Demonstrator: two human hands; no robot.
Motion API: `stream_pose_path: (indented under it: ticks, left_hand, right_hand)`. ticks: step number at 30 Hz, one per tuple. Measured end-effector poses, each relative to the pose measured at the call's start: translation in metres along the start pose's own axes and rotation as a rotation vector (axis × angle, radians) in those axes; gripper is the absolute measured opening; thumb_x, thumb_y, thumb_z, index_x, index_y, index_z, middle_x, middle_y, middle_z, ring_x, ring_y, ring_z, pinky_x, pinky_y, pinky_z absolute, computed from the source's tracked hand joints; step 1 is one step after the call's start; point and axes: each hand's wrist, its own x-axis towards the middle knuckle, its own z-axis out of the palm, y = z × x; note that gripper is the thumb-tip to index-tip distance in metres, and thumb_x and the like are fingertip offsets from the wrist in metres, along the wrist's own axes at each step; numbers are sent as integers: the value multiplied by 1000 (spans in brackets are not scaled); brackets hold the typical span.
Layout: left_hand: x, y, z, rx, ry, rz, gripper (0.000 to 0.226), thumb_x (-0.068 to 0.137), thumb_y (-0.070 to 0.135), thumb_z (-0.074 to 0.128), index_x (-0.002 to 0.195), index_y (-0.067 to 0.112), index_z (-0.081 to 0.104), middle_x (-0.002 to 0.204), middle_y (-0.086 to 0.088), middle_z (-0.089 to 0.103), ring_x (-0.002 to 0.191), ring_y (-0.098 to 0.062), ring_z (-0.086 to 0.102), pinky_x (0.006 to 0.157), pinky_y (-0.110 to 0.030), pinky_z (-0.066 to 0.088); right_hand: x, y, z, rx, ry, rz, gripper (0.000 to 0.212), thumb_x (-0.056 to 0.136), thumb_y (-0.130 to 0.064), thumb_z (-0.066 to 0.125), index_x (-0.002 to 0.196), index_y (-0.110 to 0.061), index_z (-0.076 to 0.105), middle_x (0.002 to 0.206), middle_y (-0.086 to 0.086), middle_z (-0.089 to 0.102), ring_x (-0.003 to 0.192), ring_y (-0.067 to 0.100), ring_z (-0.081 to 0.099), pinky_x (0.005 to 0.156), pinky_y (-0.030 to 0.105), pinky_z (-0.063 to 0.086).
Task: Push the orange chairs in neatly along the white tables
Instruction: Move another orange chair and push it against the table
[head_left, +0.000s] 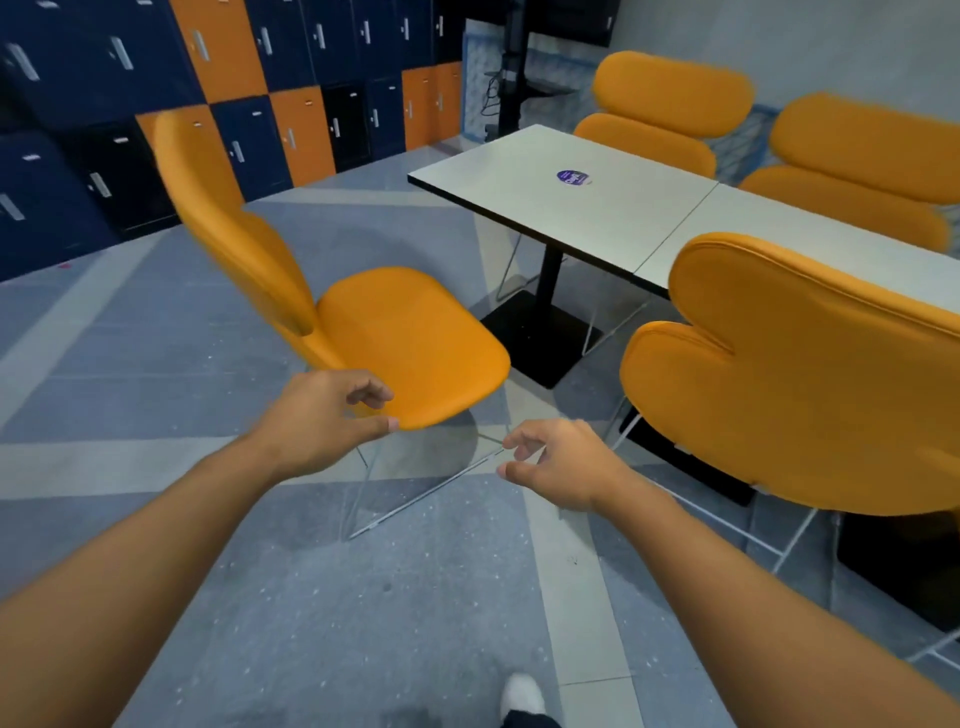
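Our left hand (322, 415), half curled, touches the near edge of the padded orange chair's seat (410, 338); our right hand (558, 465) hangs empty, loosely open. The white rectangular tabletop's (561, 208) end lies ahead-right.

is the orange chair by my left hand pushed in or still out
Out. The chair stands on open floor, clear of the white table, turned side-on to it; its seat is not under the tabletop.

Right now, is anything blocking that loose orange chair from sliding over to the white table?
Nothing visible does. The loose orange chair stands out on the floor, turned sideways, with only bare floor between it and the white table. The left hand is at its seat edge; the right hand hovers just clear.
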Motion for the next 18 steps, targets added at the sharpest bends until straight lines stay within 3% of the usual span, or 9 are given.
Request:
stream_pose_path:
  ticks: [2, 5, 9, 13, 18]
  left_hand:
    - [-7, -20, -16, 32, 23, -26, 36, 79, 39, 75, 109, 20, 68, 106, 7, 69, 102, -9, 59, 86, -23, 44]
    - [-12, -49, -37, 58, 61, -75, 35, 78, 40, 75, 107, 22, 69, 102, 11, 67, 96, -5, 57, 76, -12, 39]
    - [-8, -91, -65, 85, 100, -152, 32, 78, 41, 75, 105, 24, 68, 100, 11, 67, 95, -7, 57, 80, -22, 38]
    - [7, -135, -95, 115, 117, -233, 34, 79, 42, 73, 107, 24, 68, 102, 10, 67, 97, -8, 57, 82, -25, 40]
    - [42, -186, -138, 131, 128, -310, 31, 80, 42, 72, 106, 26, 67, 103, 8, 68, 100, -11, 58, 83, -28, 42]
  right_hand:
    - [13, -17, 5, -13, 1, -29, 42, 89, -51, 68, 124, -27, 65, 114, -9, 66, 95, 13, 61, 83, 32, 41]
    - [36, -38, 8, 6, -8, -59, 40, 90, -48, 69, 123, -24, 66, 115, -7, 66, 96, 13, 60, 82, 30, 44]
    - [77, -68, 11, 47, -10, -94, 39, 91, -46, 69, 123, -25, 66, 114, -6, 66, 94, 10, 60, 80, 27, 44]
    - [127, -99, 17, 65, 10, -127, 40, 91, -48, 69, 124, -25, 66, 114, -8, 66, 101, 14, 59, 85, 33, 47]
    - [202, -140, 23, 125, 25, -166, 40, 91, -49, 67, 124, -25, 66, 117, -9, 66, 100, 11, 57, 82, 30, 45]
